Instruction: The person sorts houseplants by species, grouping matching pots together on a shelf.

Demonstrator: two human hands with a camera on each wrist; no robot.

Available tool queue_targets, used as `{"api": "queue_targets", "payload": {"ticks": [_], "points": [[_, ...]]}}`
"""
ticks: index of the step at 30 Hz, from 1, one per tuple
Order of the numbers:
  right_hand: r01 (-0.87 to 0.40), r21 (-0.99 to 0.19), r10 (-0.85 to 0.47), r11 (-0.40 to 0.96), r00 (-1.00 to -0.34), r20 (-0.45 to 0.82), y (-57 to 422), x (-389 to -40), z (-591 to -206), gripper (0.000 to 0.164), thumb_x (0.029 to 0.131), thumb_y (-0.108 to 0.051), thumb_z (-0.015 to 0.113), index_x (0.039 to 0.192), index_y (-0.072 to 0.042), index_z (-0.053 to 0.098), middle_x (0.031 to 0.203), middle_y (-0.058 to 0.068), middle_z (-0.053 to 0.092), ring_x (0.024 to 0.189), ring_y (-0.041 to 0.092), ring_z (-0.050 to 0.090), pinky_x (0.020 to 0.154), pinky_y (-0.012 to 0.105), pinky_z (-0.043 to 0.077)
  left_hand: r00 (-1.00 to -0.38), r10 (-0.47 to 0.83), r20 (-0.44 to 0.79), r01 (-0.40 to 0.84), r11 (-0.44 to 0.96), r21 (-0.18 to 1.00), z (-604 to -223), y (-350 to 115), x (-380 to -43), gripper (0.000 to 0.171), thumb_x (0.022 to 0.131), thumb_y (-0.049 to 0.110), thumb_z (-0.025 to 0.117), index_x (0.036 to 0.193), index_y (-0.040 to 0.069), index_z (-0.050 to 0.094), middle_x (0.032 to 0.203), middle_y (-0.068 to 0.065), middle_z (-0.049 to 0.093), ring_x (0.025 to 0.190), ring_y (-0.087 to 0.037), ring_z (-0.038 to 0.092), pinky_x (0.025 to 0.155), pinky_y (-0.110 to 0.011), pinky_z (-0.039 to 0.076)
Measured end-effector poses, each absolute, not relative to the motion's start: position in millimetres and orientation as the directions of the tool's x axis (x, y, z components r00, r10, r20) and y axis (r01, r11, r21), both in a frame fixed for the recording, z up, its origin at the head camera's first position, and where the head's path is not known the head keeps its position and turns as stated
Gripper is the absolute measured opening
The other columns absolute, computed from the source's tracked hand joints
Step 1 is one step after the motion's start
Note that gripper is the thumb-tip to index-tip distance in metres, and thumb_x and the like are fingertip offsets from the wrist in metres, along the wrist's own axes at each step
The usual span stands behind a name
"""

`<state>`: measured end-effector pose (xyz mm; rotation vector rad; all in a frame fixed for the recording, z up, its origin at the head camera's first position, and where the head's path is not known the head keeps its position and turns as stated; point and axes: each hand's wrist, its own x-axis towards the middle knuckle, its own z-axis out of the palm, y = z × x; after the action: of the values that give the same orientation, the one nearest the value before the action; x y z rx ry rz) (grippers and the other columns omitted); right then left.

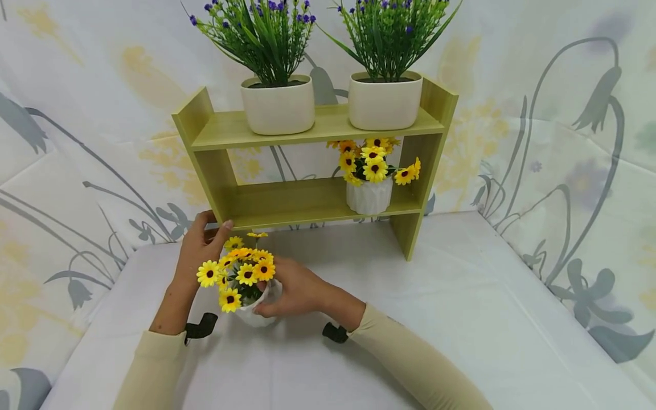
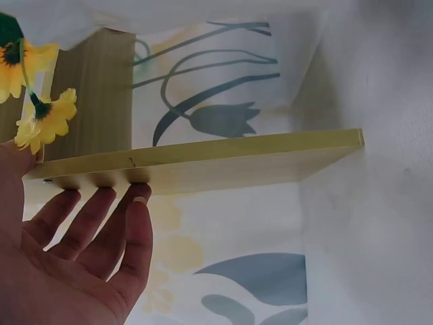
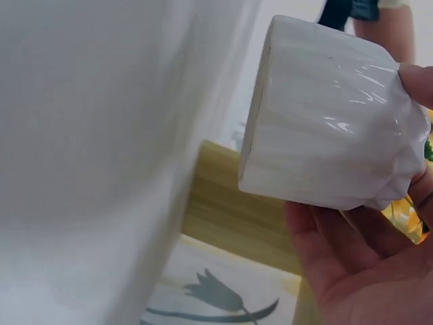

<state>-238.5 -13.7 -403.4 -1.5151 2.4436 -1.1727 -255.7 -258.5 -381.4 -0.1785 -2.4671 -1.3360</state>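
Observation:
My right hand (image 1: 294,287) grips a white ribbed pot (image 1: 254,317) of yellow artificial flowers (image 1: 246,273), thumb on one side and fingers on the other. In the right wrist view the pot (image 3: 325,115) shows its glossy wall, with its base over the white cloth. My left hand (image 1: 202,250) holds the left side panel of a small wooden shelf (image 1: 297,199). Fingertips (image 2: 139,193) press the panel's outer face in the left wrist view, while the thumb lies at its front edge. The flowers stand in front of the shelf's lower left corner.
Two cream planters (image 1: 278,108) with purple-flowered greenery stand on the top board. A second white pot (image 1: 369,195) of yellow flowers sits at the right of the middle board. White cloth (image 1: 461,319) covers the table; a floral-print curtain (image 1: 553,142) hangs behind and at the sides.

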Motion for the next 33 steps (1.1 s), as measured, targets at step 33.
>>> {"api": "queue_targets", "payload": {"ticks": [33], "points": [[-0.831, -0.553, -0.523, 0.070, -0.502, 0.689, 31.8, -268.5, -319.1, 0.034, 0.082, -0.008, 0.090, 0.099, -0.008, 0.060, 0.096, 0.004, 0.060, 0.096, 0.019, 0.056, 0.087, 0.037, 0.048, -0.935, -0.039, 0.354, 0.269, 0.572, 0.775, -380.9, -259.7, -258.1, 0.064, 0.111, 0.046, 0.053, 0.155, 0.001, 0.042, 0.148, -0.024, 0.051, 0.136, -0.049, 0.057, 0.111, -0.066, 0.047]]}}
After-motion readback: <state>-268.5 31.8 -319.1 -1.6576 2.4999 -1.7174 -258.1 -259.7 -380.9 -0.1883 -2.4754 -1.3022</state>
